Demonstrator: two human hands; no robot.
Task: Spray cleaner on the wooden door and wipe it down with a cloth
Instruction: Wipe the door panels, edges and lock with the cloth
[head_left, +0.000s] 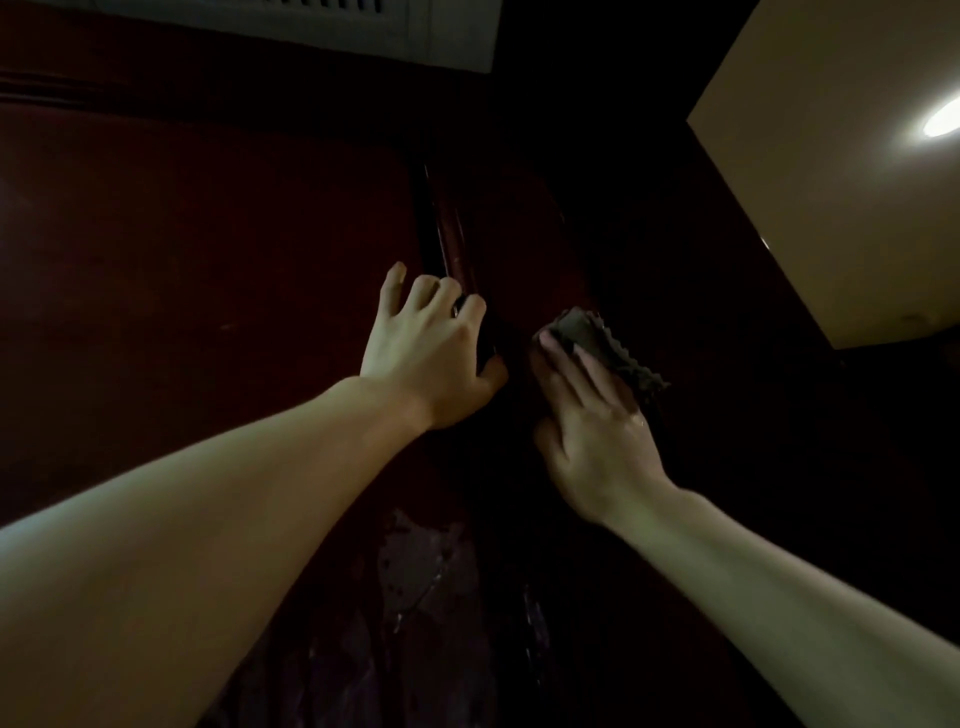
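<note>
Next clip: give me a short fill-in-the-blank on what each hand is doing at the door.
1. The cloth lies under the fingers of the ____ hand.
2. The left hand curls its fingers round the door's ____.
3. The cloth is pressed flat against the dark wooden ____.
4. A ceiling light glows at the upper ____ of the view.

Missing words: right; edge; door; right

Your right hand (592, 421) covers most of the cloth (608, 345). You cannot make out what dark thing your left hand (431, 353) grips. The door (208, 260) runs past the picture's edges.
</note>
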